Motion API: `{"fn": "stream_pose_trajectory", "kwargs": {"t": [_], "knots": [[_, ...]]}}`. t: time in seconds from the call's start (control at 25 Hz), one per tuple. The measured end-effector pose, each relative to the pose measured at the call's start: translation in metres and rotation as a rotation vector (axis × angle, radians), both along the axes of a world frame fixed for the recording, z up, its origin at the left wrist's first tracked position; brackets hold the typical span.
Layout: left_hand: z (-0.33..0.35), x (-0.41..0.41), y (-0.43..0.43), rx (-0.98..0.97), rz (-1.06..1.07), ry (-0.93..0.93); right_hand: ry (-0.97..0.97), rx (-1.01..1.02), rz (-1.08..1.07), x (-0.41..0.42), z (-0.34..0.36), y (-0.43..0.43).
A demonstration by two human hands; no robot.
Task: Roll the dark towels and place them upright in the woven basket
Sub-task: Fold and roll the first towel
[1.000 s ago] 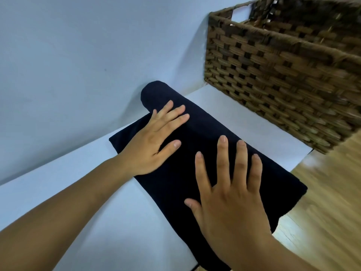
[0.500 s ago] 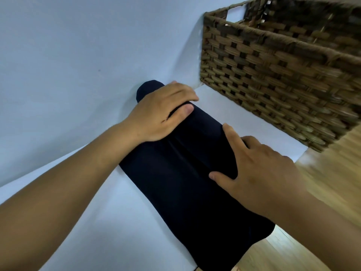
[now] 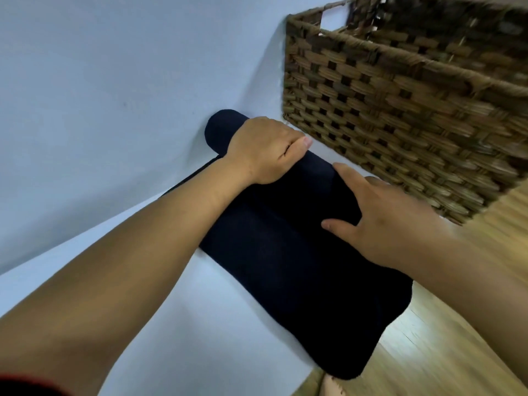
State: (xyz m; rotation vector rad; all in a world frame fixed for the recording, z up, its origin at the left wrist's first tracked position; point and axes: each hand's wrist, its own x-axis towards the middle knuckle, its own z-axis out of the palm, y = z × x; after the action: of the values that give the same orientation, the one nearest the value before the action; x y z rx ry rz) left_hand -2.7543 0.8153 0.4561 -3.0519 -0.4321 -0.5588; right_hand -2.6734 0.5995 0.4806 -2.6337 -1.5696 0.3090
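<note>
A dark navy towel (image 3: 285,270) lies on the white surface (image 3: 183,324), rolled at its far end into a thick roll (image 3: 223,124) against the wall. My left hand (image 3: 263,150) is curled over the top of the roll, fingers wrapped around its far side. My right hand (image 3: 380,215) grips the roll further right, thumb spread on the flat part of the towel. The brown woven basket (image 3: 400,110) stands just beyond the roll, at the upper right; its inside is mostly hidden.
A pale wall (image 3: 114,81) rises right behind the roll. The white surface ends at the right, where a wooden floor (image 3: 457,352) shows below. The towel's near corner hangs over that edge.
Both hands went from lying flat on the towel to curling around the roll. The loose flat part of the towel has become shorter and the roll thicker.
</note>
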Motion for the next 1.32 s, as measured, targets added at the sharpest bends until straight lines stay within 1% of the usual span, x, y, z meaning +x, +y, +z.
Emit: {"fn": "stream_pose_trajectory", "kwargs": {"t": [0.08,0.16,0.24,0.32,0.36,0.48,0.6,0.64,0.72,0.8,0.84,0.92,1.0,1.04,1.12,1.16,1.24,1.32], "knots": [[-0.001,-0.004,-0.001,-0.008,0.004,-0.049,-0.082,-0.007,0.007,-0.006,0.001,-0.001],[-0.006,-0.017,-0.002,-0.017,-0.055,-0.113,-0.282,0.011,0.060,-0.022,-0.006,-0.007],[-0.015,-0.039,-0.004,-0.041,-0.129,-0.166,-0.450,0.045,0.067,-0.039,-0.017,-0.014],[-0.021,-0.064,-0.007,-0.053,-0.155,-0.176,-0.531,0.100,0.052,-0.054,-0.027,-0.019],[-0.023,-0.076,-0.010,-0.066,-0.154,-0.170,-0.527,0.129,0.056,-0.063,-0.031,-0.021],[-0.029,-0.110,-0.020,-0.131,-0.121,-0.166,-0.483,0.220,0.152,-0.095,-0.039,-0.035],[-0.036,-0.139,-0.030,-0.145,-0.093,-0.179,-0.396,0.303,0.216,-0.096,-0.018,-0.043],[-0.036,-0.144,-0.032,-0.138,-0.090,-0.180,-0.360,0.291,0.197,-0.089,-0.007,-0.043],[-0.031,-0.147,-0.031,-0.125,-0.086,-0.179,-0.235,0.121,0.108,-0.072,0.013,-0.037],[-0.029,-0.143,-0.027,-0.150,-0.074,-0.178,-0.061,-0.052,0.048,-0.057,0.017,-0.033],[-0.030,-0.140,-0.025,-0.184,-0.048,-0.178,0.002,-0.079,0.032,-0.050,0.013,-0.032],[-0.032,-0.129,-0.022,-0.240,0.022,-0.158,0.115,-0.053,0.026,-0.036,0.006,-0.028],[-0.028,-0.108,-0.018,-0.233,0.038,-0.125,0.267,0.009,-0.009,-0.014,0.002,-0.025],[-0.026,-0.096,-0.016,-0.224,0.036,-0.118,0.306,0.037,-0.020,0.000,0.001,-0.021],[-0.028,-0.075,-0.016,-0.207,0.058,-0.123,0.291,0.084,-0.016,0.023,0.001,-0.016],[-0.033,-0.069,-0.017,-0.224,0.108,-0.136,0.263,0.100,-0.019,0.032,0.000,-0.015],[-0.048,-0.064,-0.023,-0.360,0.315,-0.129,0.205,0.122,-0.027,0.044,-0.006,-0.017],[-0.054,-0.069,-0.022,-0.514,0.500,-0.020,0.187,0.145,-0.007,0.050,-0.011,-0.018]]}}
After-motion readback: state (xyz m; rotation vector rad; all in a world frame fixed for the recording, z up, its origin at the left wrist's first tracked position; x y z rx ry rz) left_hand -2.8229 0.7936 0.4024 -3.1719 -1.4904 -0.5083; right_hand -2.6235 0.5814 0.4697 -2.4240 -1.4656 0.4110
